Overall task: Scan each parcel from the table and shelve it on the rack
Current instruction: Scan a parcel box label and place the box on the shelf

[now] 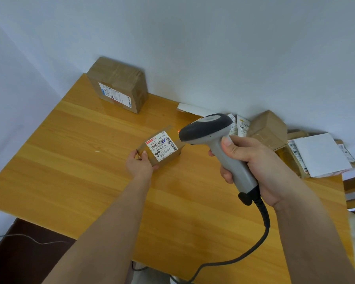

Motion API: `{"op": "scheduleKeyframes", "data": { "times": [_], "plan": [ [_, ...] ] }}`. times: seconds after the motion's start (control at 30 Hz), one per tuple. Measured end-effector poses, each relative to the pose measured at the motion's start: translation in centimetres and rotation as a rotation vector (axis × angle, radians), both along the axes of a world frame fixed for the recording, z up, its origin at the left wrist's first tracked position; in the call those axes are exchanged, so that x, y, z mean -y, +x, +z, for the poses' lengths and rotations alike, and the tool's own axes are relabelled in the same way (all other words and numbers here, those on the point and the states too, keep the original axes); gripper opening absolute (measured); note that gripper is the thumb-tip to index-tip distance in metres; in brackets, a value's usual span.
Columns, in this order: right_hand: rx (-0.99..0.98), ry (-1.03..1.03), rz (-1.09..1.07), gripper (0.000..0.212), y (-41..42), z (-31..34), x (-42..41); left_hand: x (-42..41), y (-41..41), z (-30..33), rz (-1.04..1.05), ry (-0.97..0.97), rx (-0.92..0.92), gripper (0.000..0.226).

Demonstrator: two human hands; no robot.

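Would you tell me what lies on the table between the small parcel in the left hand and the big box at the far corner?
Head view: only bare table separates the small parcel and big box.

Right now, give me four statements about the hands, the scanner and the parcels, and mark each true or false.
1. The right hand grips the scanner by its handle. True.
2. The left hand lies flat on the table, holding nothing. False: it holds the small parcel by its near end.
3. The small parcel's label faces up. True.
4. The larger box is stacked on the small parcel. False: it stands apart at the table's far edge by the wall.
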State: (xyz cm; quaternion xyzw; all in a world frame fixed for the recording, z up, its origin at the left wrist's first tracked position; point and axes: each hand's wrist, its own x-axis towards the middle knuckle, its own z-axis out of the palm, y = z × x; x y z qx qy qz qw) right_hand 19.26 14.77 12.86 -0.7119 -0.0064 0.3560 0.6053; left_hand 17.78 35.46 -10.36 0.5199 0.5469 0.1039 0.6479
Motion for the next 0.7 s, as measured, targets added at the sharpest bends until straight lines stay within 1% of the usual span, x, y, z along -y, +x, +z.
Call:
{"op": "scheduleKeyframes", "data": {
  "times": [0.13, 0.27, 0.33, 0.53, 0.6, 0.63, 0.7],
  "plan": [
    [0.024, -0.004, 0.014, 0.049, 0.0, 0.1, 0.3, 0.2, 0.2, 0.2, -0.029, 0.059, -0.015, 0.042],
    [0.028, 0.002, 0.018, 0.039, 0.1, 0.2, 0.5, 0.3, 0.2, 0.5, -0.073, 0.098, -0.021, 0.039],
    [0.032, 0.007, 0.019, 0.037, 0.0, 0.4, 0.6, 0.2, 0.2, 0.5, -0.088, 0.107, -0.034, 0.043],
    [0.045, 0.009, 0.015, 0.048, -0.1, 0.5, 1.2, 0.4, 0.1, 0.4, -0.095, 0.115, -0.011, 0.044],
    [0.018, 0.035, 0.002, 0.052, -0.2, 0.4, 1.5, 0.6, -0.2, 0.6, -0.063, 0.032, 0.011, 0.044],
    [-0.003, 0.069, -0.017, 0.051, -0.3, 0.3, 1.5, 0.6, -0.5, 0.9, -0.044, -0.066, 0.030, 0.045],
    [-0.017, 0.119, -0.065, 0.047, -0.4, -0.3, 1.4, 0.6, -1.4, 1.5, -0.050, -0.329, 0.089, 0.042]
  ]
}}
